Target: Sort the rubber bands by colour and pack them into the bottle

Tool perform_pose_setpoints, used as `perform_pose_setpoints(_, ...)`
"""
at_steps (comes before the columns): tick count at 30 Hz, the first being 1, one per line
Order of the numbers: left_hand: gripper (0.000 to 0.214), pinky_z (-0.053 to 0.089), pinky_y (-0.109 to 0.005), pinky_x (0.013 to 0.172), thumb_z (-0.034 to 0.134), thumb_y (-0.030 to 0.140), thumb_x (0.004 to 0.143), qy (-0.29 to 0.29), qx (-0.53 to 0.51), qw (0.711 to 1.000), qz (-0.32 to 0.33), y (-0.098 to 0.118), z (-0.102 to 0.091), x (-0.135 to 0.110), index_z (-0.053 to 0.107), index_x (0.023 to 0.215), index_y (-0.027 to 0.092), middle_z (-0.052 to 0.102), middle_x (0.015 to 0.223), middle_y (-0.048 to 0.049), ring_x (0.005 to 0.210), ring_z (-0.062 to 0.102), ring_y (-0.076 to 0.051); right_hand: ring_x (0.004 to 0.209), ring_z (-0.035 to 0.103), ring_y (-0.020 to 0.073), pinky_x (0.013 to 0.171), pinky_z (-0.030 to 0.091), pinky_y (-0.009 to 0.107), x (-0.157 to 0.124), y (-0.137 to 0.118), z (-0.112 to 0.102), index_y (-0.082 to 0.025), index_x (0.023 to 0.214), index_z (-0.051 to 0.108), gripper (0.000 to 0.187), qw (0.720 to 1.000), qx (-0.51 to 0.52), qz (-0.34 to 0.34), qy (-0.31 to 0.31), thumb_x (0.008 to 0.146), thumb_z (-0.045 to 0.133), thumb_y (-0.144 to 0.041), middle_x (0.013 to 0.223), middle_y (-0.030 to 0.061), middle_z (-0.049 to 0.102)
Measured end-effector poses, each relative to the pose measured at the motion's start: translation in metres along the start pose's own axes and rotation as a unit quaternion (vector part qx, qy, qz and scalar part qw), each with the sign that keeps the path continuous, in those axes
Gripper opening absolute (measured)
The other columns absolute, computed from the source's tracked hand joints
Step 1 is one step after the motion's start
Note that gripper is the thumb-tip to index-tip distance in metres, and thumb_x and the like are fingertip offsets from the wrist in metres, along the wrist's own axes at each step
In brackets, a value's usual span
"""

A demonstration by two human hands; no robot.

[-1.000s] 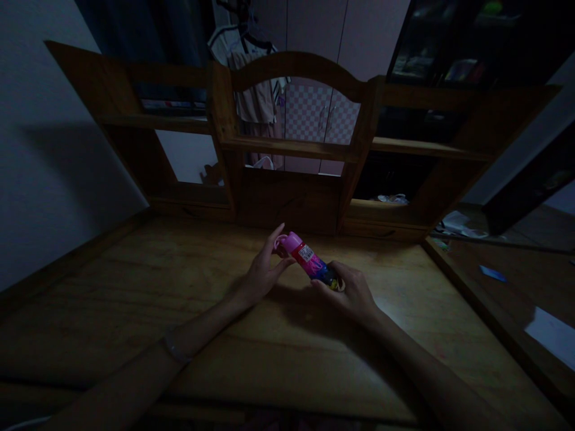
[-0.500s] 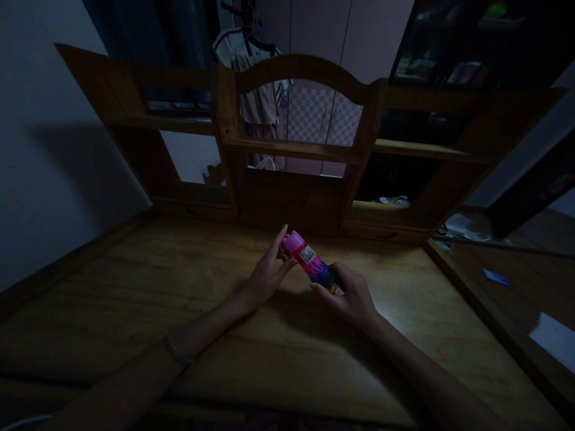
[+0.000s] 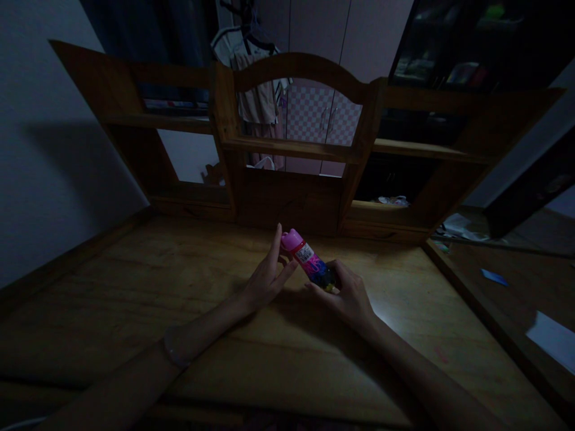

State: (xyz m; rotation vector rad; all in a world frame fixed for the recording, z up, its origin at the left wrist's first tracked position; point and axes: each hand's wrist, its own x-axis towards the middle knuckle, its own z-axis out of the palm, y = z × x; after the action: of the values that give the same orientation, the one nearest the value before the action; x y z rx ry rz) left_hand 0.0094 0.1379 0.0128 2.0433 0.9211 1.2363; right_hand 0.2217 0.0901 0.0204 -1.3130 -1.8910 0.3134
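A small pink and blue bottle point(image 3: 309, 261) with a pink cap and a white label is held tilted over the wooden desk point(image 3: 135, 287), cap end up and to the left. My right hand point(image 3: 345, 293) grips its lower end with the fingers wrapped round it. My left hand point(image 3: 267, 275) touches the cap end, its thumb and fingers pinched around the pink cap, the index finger stretched upward. A thin bracelet sits on my left wrist.
A wooden hutch point(image 3: 296, 149) with shelves stands at the desk's back edge. Clothes point(image 3: 256, 96) hang behind it before a pink wardrobe. To the right, floor with scattered papers point(image 3: 552, 335) and a blue item point(image 3: 492, 275). A grey wall is on the left.
The bottle has tipped slightly more upright and shifted a little away from me. My left fingers have closed further on the cap. Both forearms stay in place.
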Motion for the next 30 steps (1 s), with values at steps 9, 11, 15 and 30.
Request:
perform_pose_setpoints(9, 0.052, 0.045, -0.042, 0.1, 0.041, 0.04, 0.098, -0.132, 0.085, 0.986, 0.056, 0.01, -0.003, -0.003, 0.027, 0.149, 0.035, 0.035, 0.15, -0.0079, 0.123, 0.05, -0.025, 0.068, 0.056, 0.0166, 0.062, 0.039, 0.027, 0.001, 0.004, -0.001, -0.02, 0.087, 0.054, 0.031, 1.0, -0.019, 0.017, 0.008, 0.084, 0.062, -0.05, 0.08, 0.002, 0.062)
perform_pose_setpoints(11, 0.05, 0.044, -0.042, 0.102, 0.04, 0.039, 0.099, -0.144, 0.087, 0.983, 0.07, 0.014, -0.003, -0.003, 0.03, 0.147, 0.033, 0.037, 0.149, -0.0081, 0.126, 0.048, -0.025, 0.068, 0.056, 0.0167, 0.062, 0.039, 0.027, 0.002, 0.002, -0.003, -0.019, 0.088, 0.055, 0.032, 1.0, -0.005, 0.023, -0.013, 0.084, 0.062, -0.05, 0.079, 0.0018, 0.062)
perform_pose_setpoints(15, 0.042, 0.048, -0.041, 0.095, 0.041, 0.038, 0.098, -0.146, 0.09, 0.982, 0.079, 0.016, -0.003, -0.006, 0.037, 0.14, 0.033, 0.044, 0.14, -0.008, 0.117, 0.054, -0.023, 0.071, 0.058, 0.0159, 0.061, 0.041, 0.025, 0.001, -0.006, -0.005, -0.019, 0.099, 0.059, 0.035, 0.988, 0.083, 0.046, -0.118, 0.082, 0.064, -0.049, 0.083, 0.0009, 0.065)
perform_pose_setpoints(30, 0.049, 0.052, -0.04, 0.083, 0.051, 0.031, 0.093, -0.144, 0.051, 0.965, 0.212, 0.016, -0.002, -0.007, 0.029, 0.136, 0.027, 0.051, 0.126, -0.0123, 0.104, 0.058, -0.024, 0.062, 0.055, 0.014, 0.054, 0.041, 0.024, -0.011, -0.021, -0.003, -0.019, 0.097, 0.061, 0.031, 0.981, 0.134, 0.061, -0.127, 0.08, 0.066, -0.044, 0.073, -0.001, 0.063)
